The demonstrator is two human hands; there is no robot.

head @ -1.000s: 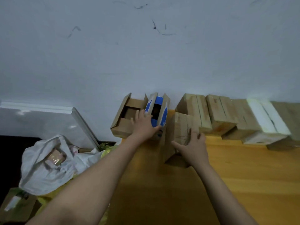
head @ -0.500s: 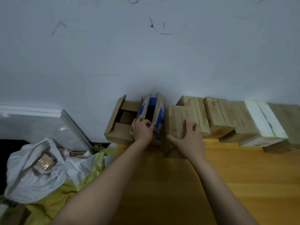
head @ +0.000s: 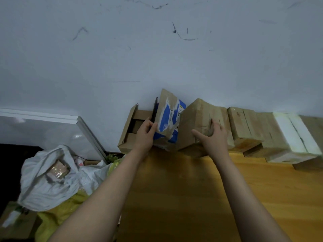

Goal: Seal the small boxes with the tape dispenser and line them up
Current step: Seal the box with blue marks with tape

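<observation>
1. Matt cardboard, torn paper skin: blue-printed box (head: 168,119) in left hand (head: 146,135).
2. Cardboard under shiny tape: brown box (head: 195,123) in right hand (head: 212,138).
3. Smooth varnished wood: table (head: 192,189) below both grips.

One wide-angle camera rides on the person's head and looks forward and steeply down, close in. Both forearms enter from the bottom edge and run up to mid-frame, where the left grip (head: 146,135) meets the blue-printed box (head: 170,119) and the right grip (head: 212,139) the brown box (head: 194,119). The counter (head: 192,198) fills the lower right; the wall (head: 157,58) bows across the upper half.
</observation>
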